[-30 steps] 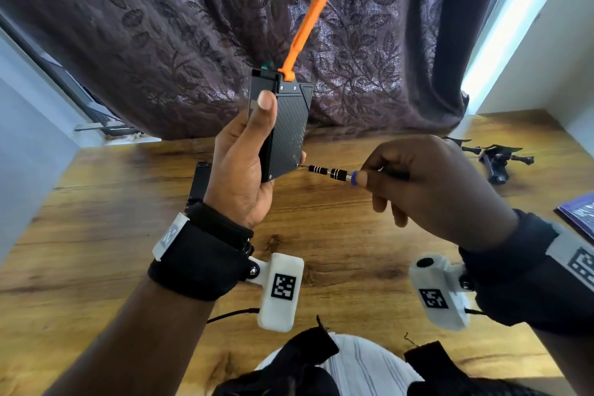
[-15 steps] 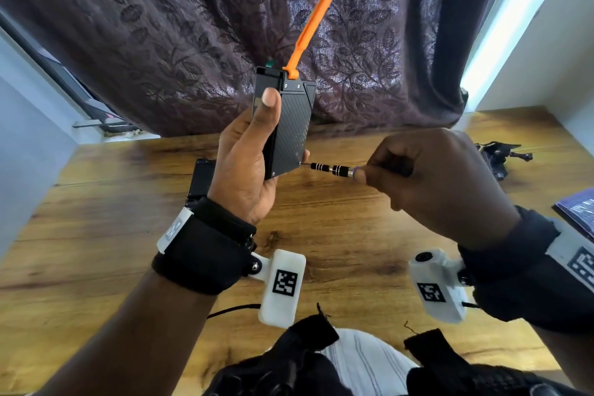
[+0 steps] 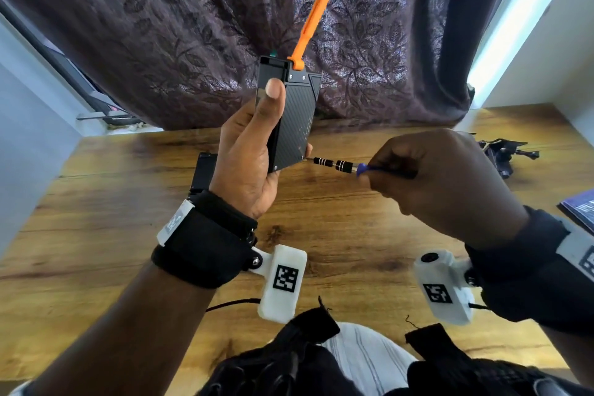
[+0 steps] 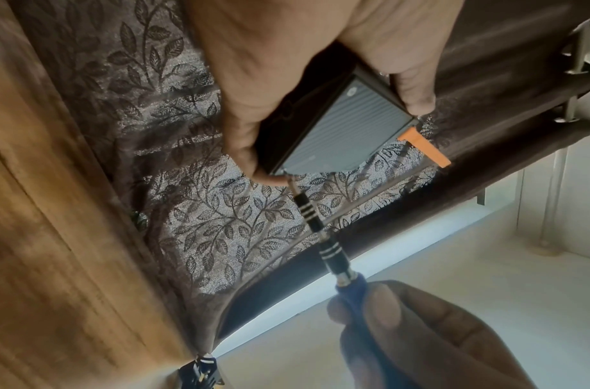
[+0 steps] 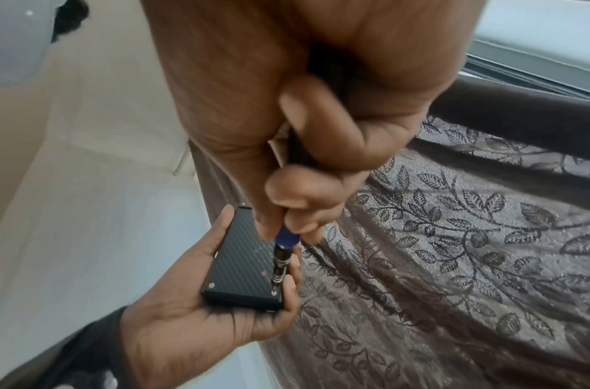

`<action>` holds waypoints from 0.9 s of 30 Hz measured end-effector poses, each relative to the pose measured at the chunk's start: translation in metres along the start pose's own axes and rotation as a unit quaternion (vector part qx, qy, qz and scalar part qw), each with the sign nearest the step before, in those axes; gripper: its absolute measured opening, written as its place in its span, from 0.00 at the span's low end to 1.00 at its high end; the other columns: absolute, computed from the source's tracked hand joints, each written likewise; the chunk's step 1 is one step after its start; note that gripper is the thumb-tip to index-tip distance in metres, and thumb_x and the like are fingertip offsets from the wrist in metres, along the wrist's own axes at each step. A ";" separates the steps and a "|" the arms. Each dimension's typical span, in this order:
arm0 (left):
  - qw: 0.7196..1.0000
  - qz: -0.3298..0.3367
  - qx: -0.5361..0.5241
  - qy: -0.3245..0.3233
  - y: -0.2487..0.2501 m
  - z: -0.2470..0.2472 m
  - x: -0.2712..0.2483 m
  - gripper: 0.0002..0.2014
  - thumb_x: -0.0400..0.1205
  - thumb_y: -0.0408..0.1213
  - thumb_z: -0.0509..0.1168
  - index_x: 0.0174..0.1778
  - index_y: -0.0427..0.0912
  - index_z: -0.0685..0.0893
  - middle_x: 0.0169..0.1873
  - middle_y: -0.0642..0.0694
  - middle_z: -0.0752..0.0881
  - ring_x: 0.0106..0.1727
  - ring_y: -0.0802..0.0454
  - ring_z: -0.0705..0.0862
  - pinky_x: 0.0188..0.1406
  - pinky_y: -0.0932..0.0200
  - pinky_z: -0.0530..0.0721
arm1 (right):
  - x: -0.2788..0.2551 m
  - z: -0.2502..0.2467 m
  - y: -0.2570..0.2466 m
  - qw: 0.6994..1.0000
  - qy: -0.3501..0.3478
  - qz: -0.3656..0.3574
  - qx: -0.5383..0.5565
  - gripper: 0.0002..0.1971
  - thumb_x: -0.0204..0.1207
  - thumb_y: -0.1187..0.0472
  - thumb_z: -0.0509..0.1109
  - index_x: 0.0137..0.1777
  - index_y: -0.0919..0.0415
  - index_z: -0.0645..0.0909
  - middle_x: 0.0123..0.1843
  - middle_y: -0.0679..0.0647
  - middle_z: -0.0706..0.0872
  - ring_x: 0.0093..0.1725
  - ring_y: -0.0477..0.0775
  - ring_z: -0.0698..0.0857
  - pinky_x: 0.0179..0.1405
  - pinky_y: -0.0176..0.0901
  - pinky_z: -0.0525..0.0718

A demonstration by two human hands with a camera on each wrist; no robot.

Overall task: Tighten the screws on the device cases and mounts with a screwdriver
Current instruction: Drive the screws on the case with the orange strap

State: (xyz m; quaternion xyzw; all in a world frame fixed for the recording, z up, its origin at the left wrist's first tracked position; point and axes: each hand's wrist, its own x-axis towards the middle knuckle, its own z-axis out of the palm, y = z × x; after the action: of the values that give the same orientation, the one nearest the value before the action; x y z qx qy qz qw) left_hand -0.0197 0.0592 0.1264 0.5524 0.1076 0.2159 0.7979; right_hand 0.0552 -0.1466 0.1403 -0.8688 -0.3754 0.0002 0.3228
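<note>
My left hand (image 3: 254,151) holds a black carbon-pattern device case (image 3: 295,122) upright above the wooden table, thumb along its left edge, fingers behind it. An orange antenna (image 3: 324,0) rises from the case's top. My right hand (image 3: 440,183) grips a screwdriver (image 3: 334,165) with a blue collar and black banded shaft. Its tip sits on a screw at the case's lower right corner (image 5: 273,292). In the left wrist view the screwdriver (image 4: 320,229) runs from the case (image 4: 340,131) down to the right hand (image 4: 420,334). The case (image 5: 243,260) rests in the left hand (image 5: 194,321) in the right wrist view.
A wooden table (image 3: 112,235) lies below both hands. Behind my left wrist stands a small black box (image 3: 202,173). A black mount (image 3: 504,154) lies at the far right, and a dark booklet (image 3: 581,209) at the right edge. A leaf-patterned curtain (image 3: 193,26) hangs behind.
The case and both hands have stayed nearly in place. My right hand's fingers have shifted on the screwdriver handle while its tip stays at the case's lower right corner.
</note>
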 end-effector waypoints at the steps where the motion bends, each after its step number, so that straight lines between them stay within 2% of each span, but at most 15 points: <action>1: 1.000 0.000 0.004 -0.005 0.000 0.000 -0.001 0.26 0.72 0.60 0.71 0.57 0.44 0.90 0.51 0.41 0.87 0.49 0.43 0.85 0.42 0.47 0.88 | 0.000 -0.001 0.000 1.000 -0.016 0.011 0.009 0.08 0.71 0.45 0.76 0.36 0.47 0.89 0.23 0.40 0.84 0.28 0.40 0.85 0.29 0.36 0.82; 4: 1.000 0.005 0.000 -0.015 0.001 0.000 -0.001 0.27 0.71 0.61 0.72 0.56 0.43 0.90 0.50 0.41 0.88 0.49 0.42 0.85 0.43 0.46 0.88 | 0.001 0.002 0.005 0.988 -0.071 0.057 0.122 0.13 0.77 0.49 0.76 0.34 0.54 0.88 0.21 0.48 0.82 0.17 0.44 0.75 0.20 0.35 0.74; 7: 0.999 0.029 0.004 -0.025 0.002 0.001 0.000 0.31 0.71 0.62 0.74 0.58 0.39 0.88 0.51 0.38 0.86 0.50 0.39 0.84 0.42 0.45 0.88 | -0.001 0.006 0.010 0.942 -0.098 0.142 0.287 0.14 0.81 0.56 0.73 0.38 0.64 0.90 0.23 0.56 0.76 0.19 0.51 0.68 0.16 0.36 0.66; 9: 0.999 0.032 0.009 -0.030 0.001 0.002 0.000 0.34 0.70 0.64 0.75 0.60 0.37 0.86 0.52 0.38 0.86 0.50 0.40 0.84 0.43 0.45 0.88 | -0.002 0.007 0.012 0.933 -0.109 0.154 0.307 0.14 0.82 0.56 0.71 0.39 0.64 0.90 0.23 0.58 0.77 0.18 0.51 0.68 0.16 0.35 0.65; 11: 0.999 0.036 0.018 -0.033 -0.001 0.003 0.000 0.38 0.70 0.64 0.76 0.61 0.34 0.84 0.52 0.38 0.87 0.50 0.42 0.85 0.43 0.45 0.87 | -0.002 0.006 0.014 0.941 -0.116 0.140 0.285 0.12 0.82 0.55 0.72 0.42 0.62 0.90 0.25 0.58 0.83 0.17 0.51 0.70 0.16 0.35 0.67; 13: 0.999 0.039 0.019 -0.028 -0.005 0.004 0.000 0.39 0.70 0.65 0.77 0.62 0.32 0.84 0.52 0.39 0.87 0.48 0.43 0.84 0.43 0.46 0.87 | -0.002 0.002 0.013 0.959 -0.109 0.114 0.234 0.09 0.75 0.50 0.78 0.46 0.55 0.86 0.31 0.56 0.89 0.19 0.50 0.75 0.19 0.38 0.72; 15: 0.999 0.032 0.006 -0.015 -0.010 0.004 0.000 0.35 0.69 0.65 0.78 0.60 0.38 0.87 0.50 0.41 0.88 0.47 0.43 0.85 0.43 0.46 0.87 | -0.002 0.001 0.014 0.986 -0.088 0.082 0.116 0.18 0.63 0.42 0.82 0.47 0.46 0.82 0.40 0.47 0.89 0.28 0.45 0.83 0.28 0.40 0.78; 17: 1.000 0.025 -0.004 -0.007 -0.013 0.004 0.000 0.31 0.69 0.64 0.78 0.57 0.43 0.90 0.50 0.42 0.89 0.47 0.43 0.86 0.43 0.46 0.87 | -0.003 -0.001 0.011 0.996 -0.059 0.052 0.037 0.17 0.62 0.44 0.84 0.45 0.43 0.82 0.42 0.40 0.87 0.39 0.41 0.84 0.40 0.42 0.82; 18: 1.000 0.023 -0.007 -0.008 -0.014 0.004 0.000 0.29 0.69 0.64 0.77 0.56 0.45 0.91 0.50 0.43 0.89 0.48 0.43 0.86 0.43 0.46 0.88 | -0.003 -0.002 0.010 0.997 -0.046 0.045 0.031 0.14 0.62 0.46 0.84 0.44 0.43 0.83 0.41 0.39 0.87 0.40 0.39 0.84 0.42 0.42 0.83; 20: 1.000 0.023 -0.008 -0.015 -0.015 0.005 -0.001 0.26 0.69 0.64 0.76 0.54 0.48 0.93 0.49 0.44 0.90 0.48 0.44 0.86 0.43 0.47 0.88 | -0.004 -0.004 0.010 0.998 -0.020 0.042 0.045 0.09 0.64 0.46 0.81 0.41 0.44 0.86 0.37 0.38 0.88 0.37 0.39 0.85 0.38 0.39 0.83; 22: 1.000 0.024 -0.004 -0.012 -0.013 0.006 -0.002 0.25 0.70 0.64 0.76 0.53 0.48 0.93 0.49 0.43 0.89 0.47 0.43 0.85 0.44 0.47 0.87 | -0.004 -0.004 0.009 0.998 -0.011 0.037 0.052 0.07 0.69 0.46 0.77 0.36 0.47 0.88 0.30 0.36 0.87 0.31 0.39 0.84 0.30 0.35 0.80; 25: 1.000 0.019 -0.001 -0.005 -0.012 0.006 -0.003 0.29 0.68 0.65 0.77 0.55 0.45 0.91 0.50 0.42 0.89 0.48 0.43 0.85 0.43 0.47 0.87 | -0.002 0.001 0.009 0.998 -0.024 0.029 0.043 0.17 0.81 0.51 0.71 0.29 0.51 0.84 0.22 0.34 0.82 0.22 0.42 0.80 0.25 0.35 0.76; 27: 1.000 0.018 -0.007 -0.010 -0.011 0.004 -0.004 0.31 0.69 0.64 0.76 0.59 0.44 0.89 0.51 0.42 0.88 0.49 0.44 0.85 0.43 0.47 0.88 | -0.003 0.003 0.010 0.998 -0.037 0.027 0.049 0.19 0.82 0.48 0.69 0.28 0.51 0.83 0.22 0.36 0.83 0.22 0.42 0.79 0.25 0.32 0.74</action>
State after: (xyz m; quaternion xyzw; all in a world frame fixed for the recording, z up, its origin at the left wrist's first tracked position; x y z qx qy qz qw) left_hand -0.0185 0.0506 0.1171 0.5505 0.0884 0.2254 0.7989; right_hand 0.0593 -0.1517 0.1313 -0.8612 -0.3633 0.0588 0.3505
